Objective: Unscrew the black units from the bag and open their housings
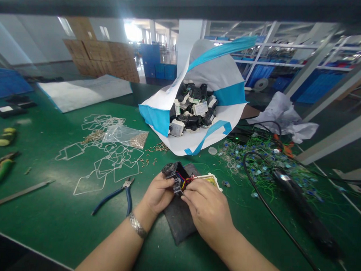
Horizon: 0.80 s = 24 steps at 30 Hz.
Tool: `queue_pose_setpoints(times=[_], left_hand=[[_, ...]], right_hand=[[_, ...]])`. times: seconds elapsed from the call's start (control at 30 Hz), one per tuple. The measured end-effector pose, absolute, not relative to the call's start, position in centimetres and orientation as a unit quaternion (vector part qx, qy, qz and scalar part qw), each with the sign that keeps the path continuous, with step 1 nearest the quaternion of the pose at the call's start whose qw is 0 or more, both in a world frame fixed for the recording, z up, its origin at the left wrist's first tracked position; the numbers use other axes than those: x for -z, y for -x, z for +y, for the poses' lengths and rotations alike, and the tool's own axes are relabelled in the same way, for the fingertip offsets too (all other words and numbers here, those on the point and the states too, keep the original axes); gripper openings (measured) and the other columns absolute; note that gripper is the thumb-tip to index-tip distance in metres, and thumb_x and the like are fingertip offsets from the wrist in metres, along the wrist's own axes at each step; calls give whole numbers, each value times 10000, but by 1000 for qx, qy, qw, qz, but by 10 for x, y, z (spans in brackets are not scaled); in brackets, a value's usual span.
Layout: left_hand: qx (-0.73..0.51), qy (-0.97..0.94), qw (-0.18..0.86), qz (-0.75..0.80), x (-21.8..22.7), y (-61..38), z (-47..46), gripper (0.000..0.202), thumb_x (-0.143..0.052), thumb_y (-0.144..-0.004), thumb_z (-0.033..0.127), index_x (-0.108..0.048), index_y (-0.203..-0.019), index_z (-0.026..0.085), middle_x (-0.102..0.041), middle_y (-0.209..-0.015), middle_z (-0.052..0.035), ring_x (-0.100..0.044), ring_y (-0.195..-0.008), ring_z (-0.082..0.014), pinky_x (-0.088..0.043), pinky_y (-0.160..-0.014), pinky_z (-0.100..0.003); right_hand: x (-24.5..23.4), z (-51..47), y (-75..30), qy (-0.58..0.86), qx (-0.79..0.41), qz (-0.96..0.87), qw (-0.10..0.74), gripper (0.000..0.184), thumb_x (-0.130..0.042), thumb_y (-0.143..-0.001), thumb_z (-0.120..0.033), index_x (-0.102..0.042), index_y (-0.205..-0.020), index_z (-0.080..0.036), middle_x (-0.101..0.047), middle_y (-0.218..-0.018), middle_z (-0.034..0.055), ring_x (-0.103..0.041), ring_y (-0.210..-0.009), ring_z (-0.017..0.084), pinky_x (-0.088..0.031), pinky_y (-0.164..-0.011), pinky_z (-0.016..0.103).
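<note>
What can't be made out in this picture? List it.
Head view:
1. Black wired module: near side hidden by left hand and right hand.
2. White-and-blue bag: deeper parts hidden by its walls.
3. Green-handled pliers: blurred at the left edge.
4. Loose screws: too small to identify.

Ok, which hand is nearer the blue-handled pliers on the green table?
Left. The left hand sits just right of the pliers, gripping a black wired part. The right hand lies further right, on the far side of the left hand.
</note>
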State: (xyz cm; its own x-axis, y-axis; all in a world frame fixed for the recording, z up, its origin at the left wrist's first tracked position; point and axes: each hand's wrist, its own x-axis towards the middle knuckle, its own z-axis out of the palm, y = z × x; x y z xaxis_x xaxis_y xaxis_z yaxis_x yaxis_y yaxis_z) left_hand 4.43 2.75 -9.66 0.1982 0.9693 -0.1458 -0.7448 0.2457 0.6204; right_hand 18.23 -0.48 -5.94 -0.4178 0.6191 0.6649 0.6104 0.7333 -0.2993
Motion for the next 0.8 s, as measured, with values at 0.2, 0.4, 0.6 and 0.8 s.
queue_pose_setpoints(times=[0.2,0.4,0.6,0.8], left_hand=[[-578,-211,745,257,96,-44,27,409,-766,-454,107,-611,-831,135,-660,-742,-25,-588,-624,-145,-451,-616,-251],[-561,-239,751,252,99,-44,27,400,-782,-453,129,-619,-818,121,-663,-742,-31,-594,-611,-148,-455,-622,-255],[-543,-265,757,251,102,-42,27,412,-777,-488,156,-605,-861,127,-660,-746,-36,-605,-640,-166,-462,-657,-279],[-539,-260,759,257,99,-42,26,403,-765,-496,131,-596,-862,132,-656,-738,-30,-599,-611,-162,-465,-643,-285]], right_hand=[[59,-8,-182,381,5,-836,395,181,-479,-838,-120,-567,-680,-107,-546,-721,58,-491,-717,157,-396,-681,293],[51,2,-194,353,-55,-886,296,162,-585,-776,-147,-540,-622,-130,-531,-676,27,-475,-647,123,-360,-605,246],[44,11,-204,322,-179,-887,279,115,-625,-738,-82,-568,-651,-132,-552,-708,1,-503,-682,103,-382,-637,209],[40,11,-207,323,-176,-892,262,96,-586,-768,-80,-611,-821,-157,-567,-824,12,-512,-763,118,-393,-702,229]])
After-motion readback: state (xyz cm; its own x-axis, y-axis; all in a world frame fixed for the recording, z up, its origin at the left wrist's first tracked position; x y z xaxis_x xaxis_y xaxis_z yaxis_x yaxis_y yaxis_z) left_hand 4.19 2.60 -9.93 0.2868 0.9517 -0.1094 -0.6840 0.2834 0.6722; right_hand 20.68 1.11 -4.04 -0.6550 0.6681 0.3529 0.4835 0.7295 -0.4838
